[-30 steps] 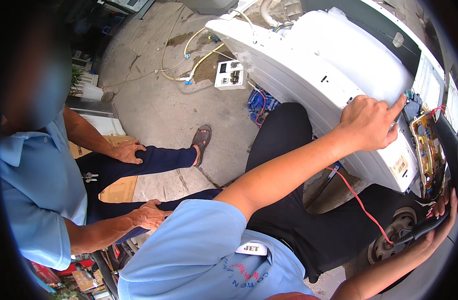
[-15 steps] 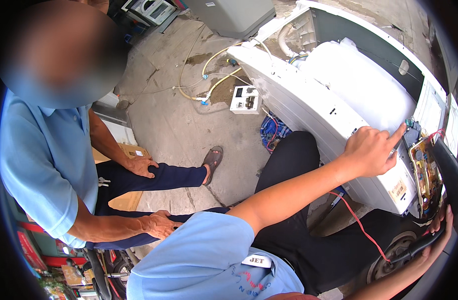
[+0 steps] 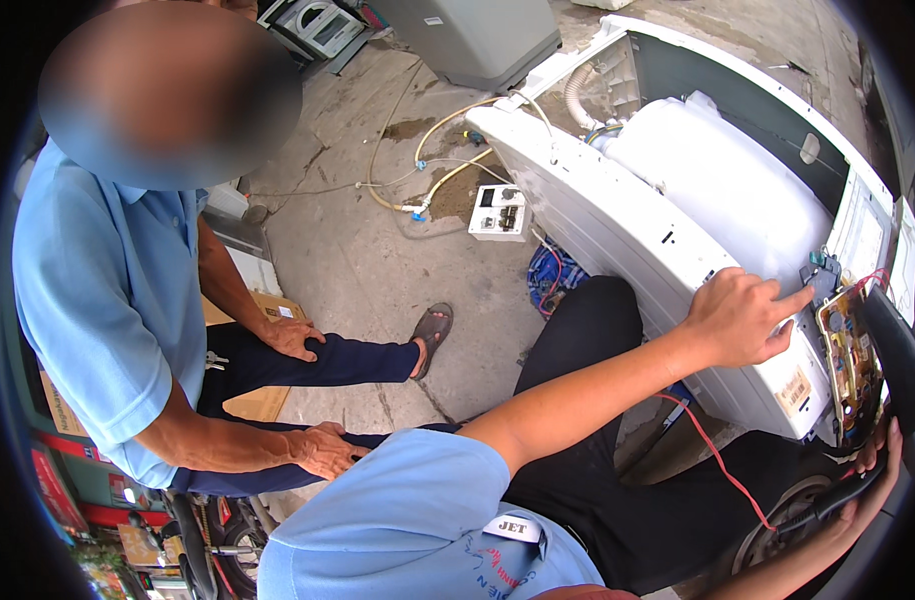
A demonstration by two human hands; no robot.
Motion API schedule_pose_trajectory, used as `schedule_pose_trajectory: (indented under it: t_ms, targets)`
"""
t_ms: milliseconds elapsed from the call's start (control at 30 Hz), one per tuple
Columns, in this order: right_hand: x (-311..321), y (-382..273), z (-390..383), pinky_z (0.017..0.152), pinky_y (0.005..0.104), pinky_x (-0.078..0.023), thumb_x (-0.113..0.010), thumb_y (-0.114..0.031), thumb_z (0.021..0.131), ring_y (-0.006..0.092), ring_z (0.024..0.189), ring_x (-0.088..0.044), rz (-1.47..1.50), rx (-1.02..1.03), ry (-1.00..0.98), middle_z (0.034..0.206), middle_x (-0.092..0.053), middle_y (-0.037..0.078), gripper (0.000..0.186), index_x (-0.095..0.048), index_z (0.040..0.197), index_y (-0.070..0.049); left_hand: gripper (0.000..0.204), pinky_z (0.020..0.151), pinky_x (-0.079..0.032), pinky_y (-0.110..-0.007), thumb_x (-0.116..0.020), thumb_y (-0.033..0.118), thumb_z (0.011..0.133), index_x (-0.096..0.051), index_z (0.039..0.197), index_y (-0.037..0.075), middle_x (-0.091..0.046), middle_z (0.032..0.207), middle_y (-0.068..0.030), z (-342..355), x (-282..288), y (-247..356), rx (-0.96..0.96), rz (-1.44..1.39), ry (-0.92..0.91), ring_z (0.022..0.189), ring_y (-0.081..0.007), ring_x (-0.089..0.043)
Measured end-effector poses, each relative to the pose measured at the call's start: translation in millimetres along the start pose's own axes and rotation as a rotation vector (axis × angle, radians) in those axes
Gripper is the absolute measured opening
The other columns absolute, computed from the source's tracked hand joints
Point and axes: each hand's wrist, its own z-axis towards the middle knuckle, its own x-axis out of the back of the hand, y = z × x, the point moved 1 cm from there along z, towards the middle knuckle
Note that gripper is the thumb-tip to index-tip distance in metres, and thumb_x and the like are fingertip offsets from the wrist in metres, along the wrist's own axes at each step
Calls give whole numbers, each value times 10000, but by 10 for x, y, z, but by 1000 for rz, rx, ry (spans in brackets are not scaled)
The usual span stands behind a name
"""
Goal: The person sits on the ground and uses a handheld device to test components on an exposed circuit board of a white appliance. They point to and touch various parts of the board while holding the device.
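My left hand point(image 3: 742, 318) reaches over the top edge of a washing machine body point(image 3: 617, 195) lying tilted, its index finger stretched out and the others loosely curled. It holds nothing. The fingertip is close to a small grey-green part point(image 3: 823, 272) at the machine's near end; whether it touches cannot be made out. An exposed circuit board point(image 3: 849, 350) hangs there, beside a black panel strip point(image 3: 892, 345). Low on the right, my right hand point(image 3: 872, 480) is around a black handle point(image 3: 837, 492) from which a red wire point(image 3: 712, 445) runs; its fingers reach the panel's lower end.
A co-worker point(image 3: 112, 300) in a blue shirt sits at left, hands on the legs. On the concrete floor are a white box with sockets point(image 3: 499, 212), hoses point(image 3: 407, 190), and a blue bundle point(image 3: 552, 268). A grey appliance point(image 3: 467, 40) stands behind; a motorbike point(image 3: 217, 545) stands lower left.
My left index finger has dropped from the grey-green part's upper side to a little below it. The whole view has shifted slightly. My right hand keeps its place.
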Motion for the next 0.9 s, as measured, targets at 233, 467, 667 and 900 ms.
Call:
schedule_pose_trajectory:
  t_ms: [233, 467, 667, 900]
  targets:
    - [279, 23, 207, 397, 154, -384, -630, -145, 1011, 23, 482, -434, 59, 28, -177, 762, -480, -3, 266, -553, 1187, 38, 415, 552, -511, -396, -706, 291, 855, -751, 1259, 210, -589, 652, -30, 97, -69, 9, -3, 35, -7, 567, -239, -634]
    - [33, -170, 23, 416, 189, -401, -720, -141, 917, 53, 491, -455, 46, 28, -164, 741, -520, 21, 218, -595, 1029, -2, 442, 512, -469, -364, -700, 290, 892, -719, 1334, 301, -526, 601, -12, 140, -227, 26, -4, 99, -37, 506, -204, -567]
    - [82, -212, -151, 390, 174, -354, -651, -83, 951, 36, 471, -414, 131, 117, -169, 775, -492, 37, 370, -529, 1201, 161, 435, 517, -482, -365, -704, 302, 890, -723, 1324, 314, -543, 607, -11, 104, -202, 58, 17, 103, -57, 514, -201, -581]
    - [-20, -109, -128, 452, 222, -427, -743, -146, 896, 71, 512, -510, 21, 66, -197, 715, -568, 35, 171, -629, 855, -25, 408, 506, -472, -365, -699, 296, 888, -747, 1293, 283, -547, 598, -7, 84, -151, 15, 13, 120, -62, 509, -200, -594]
